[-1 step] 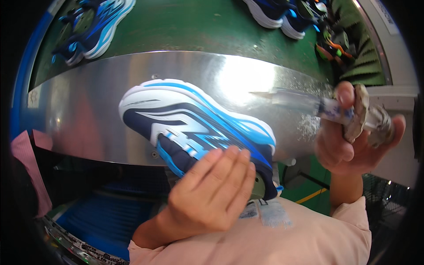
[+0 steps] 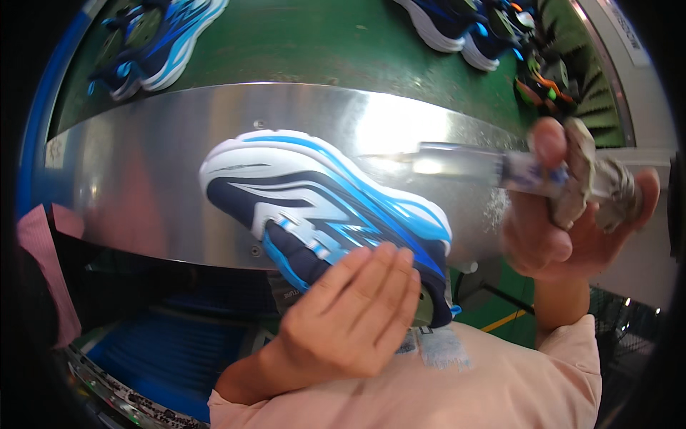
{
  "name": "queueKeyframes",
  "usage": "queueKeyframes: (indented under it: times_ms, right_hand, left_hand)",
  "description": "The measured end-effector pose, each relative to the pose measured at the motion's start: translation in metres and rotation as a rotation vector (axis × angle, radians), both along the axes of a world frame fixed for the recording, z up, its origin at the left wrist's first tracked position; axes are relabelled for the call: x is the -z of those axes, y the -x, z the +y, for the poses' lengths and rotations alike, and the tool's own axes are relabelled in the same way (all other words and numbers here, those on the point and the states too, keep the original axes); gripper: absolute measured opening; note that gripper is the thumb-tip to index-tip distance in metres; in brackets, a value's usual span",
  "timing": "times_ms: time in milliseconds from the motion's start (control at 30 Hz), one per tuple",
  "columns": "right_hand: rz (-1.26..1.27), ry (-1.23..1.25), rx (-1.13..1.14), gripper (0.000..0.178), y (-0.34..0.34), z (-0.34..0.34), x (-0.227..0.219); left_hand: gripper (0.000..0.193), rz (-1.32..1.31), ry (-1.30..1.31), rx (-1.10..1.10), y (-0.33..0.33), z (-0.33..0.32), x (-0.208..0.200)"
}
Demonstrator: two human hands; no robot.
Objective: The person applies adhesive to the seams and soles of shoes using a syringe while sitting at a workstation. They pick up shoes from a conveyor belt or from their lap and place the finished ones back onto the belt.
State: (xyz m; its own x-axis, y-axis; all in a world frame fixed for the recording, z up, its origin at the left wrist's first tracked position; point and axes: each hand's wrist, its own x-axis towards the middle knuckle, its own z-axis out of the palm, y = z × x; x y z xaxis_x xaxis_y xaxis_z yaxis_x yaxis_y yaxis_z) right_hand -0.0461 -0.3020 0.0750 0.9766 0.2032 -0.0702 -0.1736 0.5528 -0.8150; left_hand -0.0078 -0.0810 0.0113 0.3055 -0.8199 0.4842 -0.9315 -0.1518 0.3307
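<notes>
A navy, white and bright blue sneaker (image 2: 321,207) lies tilted on its side, its side panel facing up and its toe to the left. My left hand (image 2: 354,307) lies across its heel part, fingers together and gripping the collar; the thumb is hidden. To the right, my right hand (image 2: 564,222) grips a clear syringe (image 2: 461,164) with grubby wrapping around its flange and plunger end. The syringe points left, its thin tip above the metal just beyond the sneaker's sole edge. The tip is blurred, and I cannot tell whether it touches the sole.
Under the sneaker is a shiny metal ledge (image 2: 136,186) along a green belt (image 2: 300,50). On the belt stand blue sneakers (image 2: 168,50) at far left, more sneakers (image 2: 436,25) at far right, and a black-and-orange shoe (image 2: 547,82). White residue (image 2: 496,207) speckles the ledge near my right hand.
The sneaker and my left hand have shifted slightly right. The syringe has moved left, bringing its tip nearer the sole's edge.
</notes>
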Motion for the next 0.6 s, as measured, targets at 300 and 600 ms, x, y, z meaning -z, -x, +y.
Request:
queueKeyframes:
  times_ms: [300,600]
  right_hand:
    - [0.054,-0.214,-0.375,0.095,-0.118,0.066,0.041]
    - [0.061,-0.173,-0.672,0.101,-0.163,0.085,0.043]
  left_hand:
    - [0.020,-0.052,0.173,-0.015,0.001,0.019,0.030]
    - [0.024,-0.033,0.233,-0.022,0.002,0.022,0.039]
